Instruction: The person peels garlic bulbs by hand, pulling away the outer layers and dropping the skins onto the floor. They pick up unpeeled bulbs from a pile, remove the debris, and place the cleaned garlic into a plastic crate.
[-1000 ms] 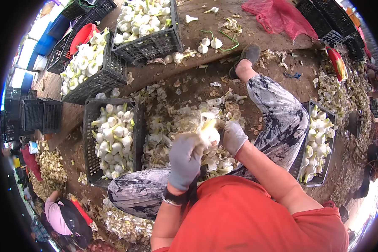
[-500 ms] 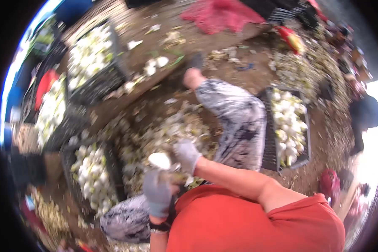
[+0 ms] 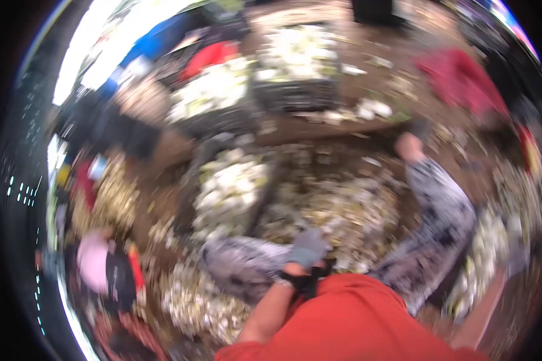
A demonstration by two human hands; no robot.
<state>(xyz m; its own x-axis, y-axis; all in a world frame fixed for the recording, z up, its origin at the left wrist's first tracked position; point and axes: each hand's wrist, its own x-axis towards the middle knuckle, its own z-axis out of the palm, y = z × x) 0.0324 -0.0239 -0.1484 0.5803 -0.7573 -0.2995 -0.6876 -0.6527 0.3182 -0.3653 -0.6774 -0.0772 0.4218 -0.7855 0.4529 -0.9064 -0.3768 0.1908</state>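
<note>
My left hand (image 3: 310, 248), in a grey glove with a dark band at the wrist, is over my left thigh beside a heap of peelings (image 3: 349, 210). Its fingers look curled; what they hold, if anything, is hidden. Far out to the right, my right hand (image 3: 517, 260), also gloved, is at a crate of white onions (image 3: 485, 256). Motion smears its fingers, so its grip does not show. To the left of the peelings is another crate of white onions (image 3: 232, 186).
Two more filled onion crates (image 3: 298, 54) (image 3: 214, 90) are at the back. Loose onions (image 3: 373, 108) lie near my foot. Pink cloth (image 3: 461, 81) is at upper right. At lower left, a person in a pink and black cap (image 3: 99, 262) is near more peelings (image 3: 202, 304).
My right hand has left the space beside my left hand and moved out to the right-hand crate. The white onion between my hands is no longer visible. The view has swung left.
</note>
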